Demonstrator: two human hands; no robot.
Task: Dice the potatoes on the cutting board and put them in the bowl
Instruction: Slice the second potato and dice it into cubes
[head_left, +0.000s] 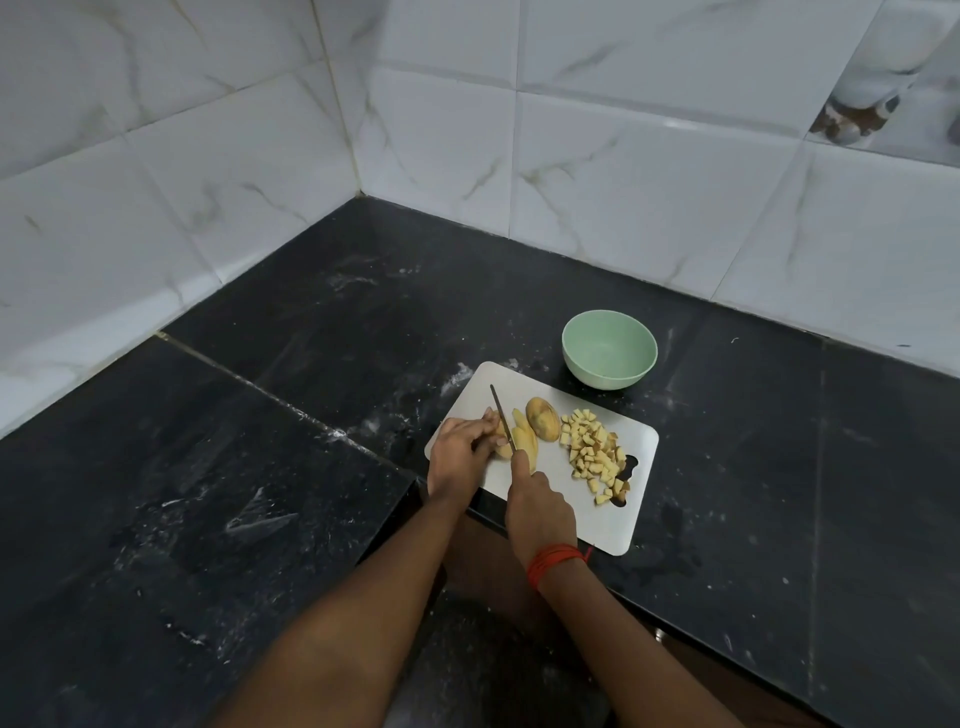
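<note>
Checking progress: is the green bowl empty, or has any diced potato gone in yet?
Empty. The green bowl shows only its bare inside; the diced potato lies piled on the cutting board.

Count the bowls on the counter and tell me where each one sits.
1. The green bowl stands empty on the black counter, just past the far edge of the cutting board, near the tiled wall. No other shows, and little could hide one.
</note>
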